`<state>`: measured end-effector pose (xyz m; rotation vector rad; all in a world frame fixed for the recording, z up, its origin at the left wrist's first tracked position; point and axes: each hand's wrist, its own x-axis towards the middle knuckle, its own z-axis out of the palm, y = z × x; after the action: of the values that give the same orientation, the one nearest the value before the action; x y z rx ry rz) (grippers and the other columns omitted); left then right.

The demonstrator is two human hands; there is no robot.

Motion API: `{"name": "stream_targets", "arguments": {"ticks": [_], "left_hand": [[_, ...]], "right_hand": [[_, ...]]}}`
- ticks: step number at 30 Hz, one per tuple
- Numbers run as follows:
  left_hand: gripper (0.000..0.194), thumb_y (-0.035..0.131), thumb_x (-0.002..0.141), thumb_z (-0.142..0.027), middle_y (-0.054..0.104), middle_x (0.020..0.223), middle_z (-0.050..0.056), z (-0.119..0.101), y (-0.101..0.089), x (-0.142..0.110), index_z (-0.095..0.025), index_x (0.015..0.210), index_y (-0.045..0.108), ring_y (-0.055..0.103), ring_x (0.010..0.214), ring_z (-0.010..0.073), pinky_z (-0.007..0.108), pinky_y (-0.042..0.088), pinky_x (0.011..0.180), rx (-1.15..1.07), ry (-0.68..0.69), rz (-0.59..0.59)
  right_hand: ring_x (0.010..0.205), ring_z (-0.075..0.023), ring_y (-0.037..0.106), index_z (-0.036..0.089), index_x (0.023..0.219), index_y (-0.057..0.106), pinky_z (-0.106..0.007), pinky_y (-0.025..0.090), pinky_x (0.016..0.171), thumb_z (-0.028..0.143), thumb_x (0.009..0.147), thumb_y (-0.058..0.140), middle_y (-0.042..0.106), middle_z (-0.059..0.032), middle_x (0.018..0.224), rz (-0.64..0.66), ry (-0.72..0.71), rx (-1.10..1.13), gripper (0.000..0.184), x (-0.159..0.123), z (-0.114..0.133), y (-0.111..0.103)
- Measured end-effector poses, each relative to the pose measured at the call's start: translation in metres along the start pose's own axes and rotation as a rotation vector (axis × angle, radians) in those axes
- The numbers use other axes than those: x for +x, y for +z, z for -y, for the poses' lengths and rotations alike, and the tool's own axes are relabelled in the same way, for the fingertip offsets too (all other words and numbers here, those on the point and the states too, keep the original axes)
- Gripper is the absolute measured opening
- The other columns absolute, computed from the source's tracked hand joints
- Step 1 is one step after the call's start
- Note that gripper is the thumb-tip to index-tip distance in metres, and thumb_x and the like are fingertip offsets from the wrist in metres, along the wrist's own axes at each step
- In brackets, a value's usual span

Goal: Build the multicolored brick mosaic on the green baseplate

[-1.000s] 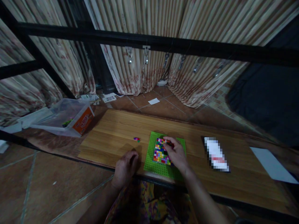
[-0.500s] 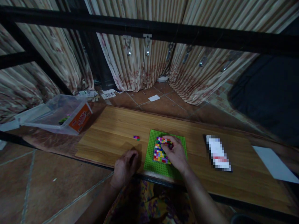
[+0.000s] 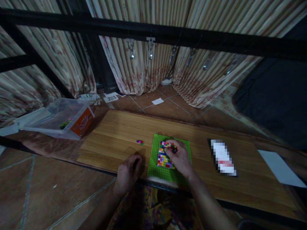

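Note:
A green studded baseplate lies on the wooden tabletop, near its front edge. On it is a dense patch of small multicoloured toy bricks. My right hand covers the right side of this patch, thumb and fingers curled onto the bricks; its fingertips are partly hidden. To the left of the baseplate my left hand rests at the table edge with its fingers curled in. Whatever it may hold is hidden. A few loose bricks, purple, red and green among them, lie beyond my left hand.
A clear plastic box with an orange label stands at the left, with some green pieces inside. Right of the baseplate lies a blurred-out flat object, then a white sheet. A dark metal bar crosses ahead, before striped curtains.
The view has shifted very slightly. Both hands keep nearly the same places, the right on the bricks and the left curled at the table edge.

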<state>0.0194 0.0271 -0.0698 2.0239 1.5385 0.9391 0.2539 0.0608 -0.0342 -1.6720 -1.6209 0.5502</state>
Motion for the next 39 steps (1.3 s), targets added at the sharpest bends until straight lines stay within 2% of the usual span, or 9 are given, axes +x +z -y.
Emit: {"name": "stream_targets", "arguments": {"ticks": [10, 14, 17, 21, 23, 26, 31, 39], "left_hand": [[0.015, 0.047, 0.091, -0.03, 0.068, 0.09, 0.003, -0.005, -0.003, 0.002, -0.022, 0.094, 0.059, 0.066, 0.084, 0.0168, 0.027, 0.051, 0.076, -0.023, -0.004, 0.01], [0.015, 0.047, 0.091, -0.03, 0.068, 0.089, 0.003, -0.005, -0.004, 0.001, -0.022, 0.093, 0.059, 0.066, 0.083, 0.0165, 0.026, 0.05, 0.075, -0.032, 0.011, 0.016], [0.014, 0.046, 0.091, -0.029, 0.068, 0.089, 0.003, -0.003, -0.003, 0.001, -0.022, 0.094, 0.058, 0.066, 0.083, 0.0165, 0.026, 0.05, 0.075, -0.024, 0.033, 0.001], [0.015, 0.046, 0.091, -0.029, 0.068, 0.089, 0.003, -0.003, -0.002, 0.002, -0.022, 0.093, 0.059, 0.066, 0.083, 0.0168, 0.026, 0.051, 0.074, 0.006, 0.026, 0.001], [0.016, 0.046, 0.091, -0.03, 0.068, 0.088, 0.003, -0.004, -0.003, 0.002, -0.022, 0.092, 0.059, 0.067, 0.082, 0.0168, 0.026, 0.051, 0.073, 0.016, 0.02, -0.001], [0.016, 0.046, 0.09, -0.03, 0.069, 0.086, 0.003, -0.004, -0.002, 0.002, -0.022, 0.091, 0.06, 0.067, 0.08, 0.0166, 0.025, 0.051, 0.072, 0.019, 0.018, -0.011], [0.017, 0.047, 0.09, -0.031, 0.07, 0.088, 0.004, -0.002, -0.002, 0.003, -0.021, 0.093, 0.06, 0.067, 0.08, 0.0169, 0.026, 0.052, 0.072, 0.011, -0.009, -0.014], [0.017, 0.047, 0.09, -0.031, 0.069, 0.088, 0.003, -0.004, -0.003, 0.003, -0.022, 0.093, 0.061, 0.067, 0.081, 0.0163, 0.026, 0.052, 0.074, -0.043, -0.029, 0.003]], "right_hand": [[0.104, -0.0234, 0.052, 0.025, 0.1, 0.066, -0.039, 0.039, 0.092, 0.034, 0.08, 0.056, 0.064, -0.0037, 0.103, 0.039, -0.024, -0.053, 0.025, 0.002, 0.001, -0.003], [0.104, -0.0245, 0.053, 0.025, 0.102, 0.066, -0.041, 0.04, 0.092, 0.035, 0.081, 0.057, 0.064, -0.0048, 0.106, 0.049, -0.062, -0.167, 0.025, 0.005, 0.004, -0.008], [0.116, -0.0267, 0.049, 0.021, 0.114, 0.063, -0.045, 0.035, 0.101, 0.039, 0.086, 0.053, 0.061, -0.0088, 0.12, 0.023, -0.126, -0.319, 0.034, 0.004, 0.015, -0.006], [0.138, -0.0301, 0.027, 0.009, 0.139, 0.042, -0.05, 0.02, 0.112, 0.045, 0.093, 0.041, 0.045, -0.0161, 0.142, 0.089, -0.168, -0.476, 0.058, -0.005, 0.034, 0.013], [0.141, -0.031, 0.02, 0.003, 0.142, 0.035, -0.05, 0.017, 0.113, 0.052, 0.092, 0.039, 0.036, -0.0195, 0.148, 0.114, -0.152, -0.51, 0.07, -0.01, 0.038, 0.025], [0.143, -0.031, 0.014, 0.001, 0.144, 0.029, -0.05, 0.013, 0.115, 0.06, 0.089, 0.037, 0.025, -0.0208, 0.152, 0.124, -0.161, -0.529, 0.081, -0.015, 0.035, 0.035], [0.144, -0.03, 0.009, 0.002, 0.146, 0.025, -0.05, 0.01, 0.115, 0.065, 0.087, 0.035, 0.019, -0.0197, 0.154, 0.131, -0.201, -0.536, 0.087, -0.016, 0.029, 0.035], [0.144, -0.0301, 0.013, 0.003, 0.146, 0.025, -0.05, 0.011, 0.116, 0.066, 0.086, 0.036, 0.024, -0.0188, 0.153, 0.173, -0.196, -0.519, 0.087, -0.015, 0.032, 0.03]]}}
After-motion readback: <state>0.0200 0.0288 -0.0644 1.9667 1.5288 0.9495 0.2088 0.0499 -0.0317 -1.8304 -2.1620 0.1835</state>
